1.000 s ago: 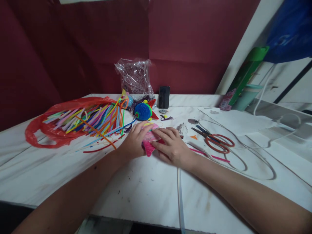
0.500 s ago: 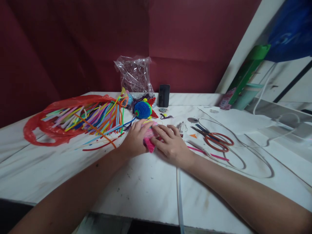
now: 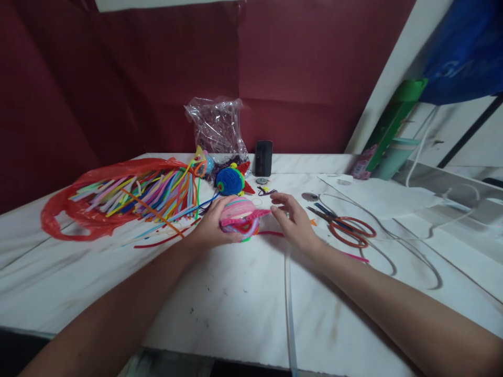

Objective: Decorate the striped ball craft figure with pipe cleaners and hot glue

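Observation:
My left hand (image 3: 212, 222) is wrapped round the left side of a pink striped ball of wound pipe cleaners (image 3: 238, 208). A flat pink pointed piece (image 3: 257, 214) sticks out from the ball to the right, with purple and orange loops below it. My right hand (image 3: 293, 220) is beside that point, its fingers bent and apart. Whether a fingertip touches the point I cannot tell. Behind the ball sits a blue wound ball (image 3: 230, 181) with red pointed pieces. A red pipe cleaner (image 3: 271, 233) lies between the pink ball and my right hand.
On the left, a red plastic bag (image 3: 58, 222) holds many coloured pipe cleaners (image 3: 157, 191). Orange-handled scissors (image 3: 351, 230) and a looping white cable (image 3: 430, 262) lie to the right. A black phone (image 3: 263, 158) stands at the back near a clear plastic bag (image 3: 218, 125).
The pink ball has been turned, so its striped side and pointed piece now show. My right hand has come off the ball and moved right. My left hand stays on it.

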{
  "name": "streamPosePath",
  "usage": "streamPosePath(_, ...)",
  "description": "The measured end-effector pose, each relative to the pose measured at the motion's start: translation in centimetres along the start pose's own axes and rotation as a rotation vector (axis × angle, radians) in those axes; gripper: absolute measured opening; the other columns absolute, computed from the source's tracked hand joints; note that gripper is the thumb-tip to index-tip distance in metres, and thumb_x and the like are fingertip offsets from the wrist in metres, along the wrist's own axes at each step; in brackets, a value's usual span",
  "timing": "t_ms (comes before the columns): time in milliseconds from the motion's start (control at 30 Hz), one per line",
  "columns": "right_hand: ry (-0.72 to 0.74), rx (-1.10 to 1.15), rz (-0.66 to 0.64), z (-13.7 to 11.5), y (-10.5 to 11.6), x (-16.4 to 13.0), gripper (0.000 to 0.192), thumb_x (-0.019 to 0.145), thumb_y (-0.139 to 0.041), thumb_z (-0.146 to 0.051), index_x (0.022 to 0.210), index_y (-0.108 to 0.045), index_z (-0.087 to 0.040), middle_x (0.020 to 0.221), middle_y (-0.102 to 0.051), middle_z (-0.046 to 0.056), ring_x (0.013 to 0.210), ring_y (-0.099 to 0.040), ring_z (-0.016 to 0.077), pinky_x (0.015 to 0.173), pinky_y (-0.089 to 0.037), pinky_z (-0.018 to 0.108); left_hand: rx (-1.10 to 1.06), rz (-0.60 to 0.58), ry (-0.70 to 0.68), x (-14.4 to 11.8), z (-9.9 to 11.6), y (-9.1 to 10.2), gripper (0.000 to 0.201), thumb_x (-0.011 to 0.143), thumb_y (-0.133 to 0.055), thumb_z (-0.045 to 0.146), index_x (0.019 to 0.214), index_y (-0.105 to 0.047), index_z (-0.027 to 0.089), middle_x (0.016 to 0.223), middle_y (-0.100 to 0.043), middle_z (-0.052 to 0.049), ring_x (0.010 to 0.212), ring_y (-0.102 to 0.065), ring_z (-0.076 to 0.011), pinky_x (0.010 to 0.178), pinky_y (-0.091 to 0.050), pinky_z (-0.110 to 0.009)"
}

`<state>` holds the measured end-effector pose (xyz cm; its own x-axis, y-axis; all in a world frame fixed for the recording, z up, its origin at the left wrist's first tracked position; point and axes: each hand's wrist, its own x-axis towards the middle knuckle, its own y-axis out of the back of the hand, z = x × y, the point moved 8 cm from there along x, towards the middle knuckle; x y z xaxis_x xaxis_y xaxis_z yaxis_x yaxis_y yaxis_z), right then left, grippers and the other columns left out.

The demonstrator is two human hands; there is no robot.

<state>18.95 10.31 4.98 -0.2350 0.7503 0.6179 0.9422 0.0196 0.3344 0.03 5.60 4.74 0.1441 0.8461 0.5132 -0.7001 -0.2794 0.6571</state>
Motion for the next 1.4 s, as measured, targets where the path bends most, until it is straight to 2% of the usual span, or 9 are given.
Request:
streamPosePath(167,-0.066,0.092,-0.153,0.9,-2.2,-0.6,0.035,0.083,-0.053,-0.04,0.11,-0.053,-0.019,0.111,-0.06,0.011,0.099,-0.057,0.0223,0.083,-0.048,0.04,-0.369,-0.091,0.172,-0.4,-1.3,-1.0,0.087,0.06,-0.074,0.028,0.136,-0.031,0.023,0.128,-0.051,-0.011,0.112,-0.054,-0.029,0.089,-0.049,-0.042)
streamPosePath(367,0.04,0.035,-0.298,0.1,-3.9,-1.6,0.056,0.075,-0.065,-0.039,0.124,-0.047,-0.018,0.12,-0.057,0.013,0.106,-0.056,0.0245,0.087,-0.048,0.042,-0.438,-0.088,0.23,-0.2,-1.6,-0.8,0.088,0.057,-0.075,0.023,0.135,-0.033,0.023,0.133,-0.048,-0.011,0.115,-0.052,-0.0267,0.092,-0.047,-0.038)
streamPosePath(533,0.045,0.008,-0.276,0.8,-4.1,-1.4,0.06,0.075,-0.065,-0.036,0.128,-0.045,-0.017,0.115,-0.06,0.014,0.102,-0.058,0.0246,0.083,-0.05,0.041,-0.552,-0.064,0.218,0.3,-2.6,-1.2,0.084,0.062,-0.071,0.031,0.135,-0.031,0.02,0.135,-0.045,-0.014,0.12,-0.049,-0.0284,0.092,-0.048,-0.039)
streamPosePath(700,0.003,-0.046,-0.246,1.3,-3.8,-1.2,0.059,0.074,-0.065,-0.034,0.126,-0.048,-0.014,0.112,-0.061,0.015,0.103,-0.059,0.026,0.084,-0.05,0.041,-0.588,-0.044,0.262,0.3,-3.0,-1.5,0.063,0.071,-0.065,0.036,0.125,-0.037,0.019,0.132,-0.05,-0.014,0.118,-0.052,-0.0268,0.093,-0.048,-0.039)
streamPosePath(867,-0.034,-0.052,-0.246,1.3,-3.6,-1.1,0.057,0.074,-0.063,-0.035,0.125,-0.049,-0.014,0.114,-0.062,0.015,0.105,-0.058,0.0269,0.089,-0.047,0.045,-0.573,-0.103,0.27,0.1,-3.1,-2.1,0.07,0.067,-0.071,0.031,0.126,-0.034,0.021,0.132,-0.05,-0.012,0.116,-0.054,-0.0257,0.093,-0.049,-0.037)
streamPosePath(1033,-0.138,0.167,-0.155,1.6,-2.9,-0.5,0.041,0.077,-0.061,-0.037,0.112,-0.057,-0.017,0.113,-0.062,0.012,0.102,-0.058,0.0233,0.087,-0.048,0.041,-0.61,-0.127,0.268,0.1,-2.6,-2.3,0.077,0.065,-0.073,0.033,0.128,-0.031,0.02,0.132,-0.051,-0.014,0.117,-0.052,-0.0281,0.093,-0.048,-0.039)
streamPosePath(1133,-0.223,0.326,-0.135,1.8,-2.9,-0.3,0.038,0.072,-0.066,-0.04,0.103,-0.059,-0.019,0.099,-0.066,0.007,0.09,-0.062,0.0202,0.077,-0.051,0.035,-0.633,-0.143,0.283,0.0,-2.0,-2.6,0.083,0.061,-0.076,0.031,0.13,-0.03,0.02,0.132,-0.05,-0.014,0.117,-0.052,-0.0299,0.094,-0.048,-0.041)
streamPosePath(1267,-0.337,0.51,-0.119,2.1,-3.0,-0.4,0.034,0.069,-0.068,-0.046,0.087,-0.06,-0.018,0.081,-0.065,0.002,0.073,-0.062,0.017,0.066,-0.052,0.031,-0.541,-0.105,0.26,0.0,-1.1,-2.4,0.086,0.059,-0.076,0.025,0.132,-0.031,0.02,0.137,-0.043,-0.015,0.123,-0.045,-0.0303,0.101,-0.04,-0.043)
streamPosePath(1400,-0.368,0.561,-0.116,2.6,-3.1,-0.4,0.033,0.067,-0.069,-0.046,0.082,-0.059,-0.019,0.079,-0.064,0.001,0.068,-0.062,0.0159,0.063,-0.052,0.03,-0.498,-0.067,0.276,-0.2,-0.7,-2.3,0.082,0.058,-0.076,0.024,0.129,-0.036,0.018,0.134,-0.046,-0.015,0.121,-0.047,-0.0296,0.101,-0.04,-0.044)
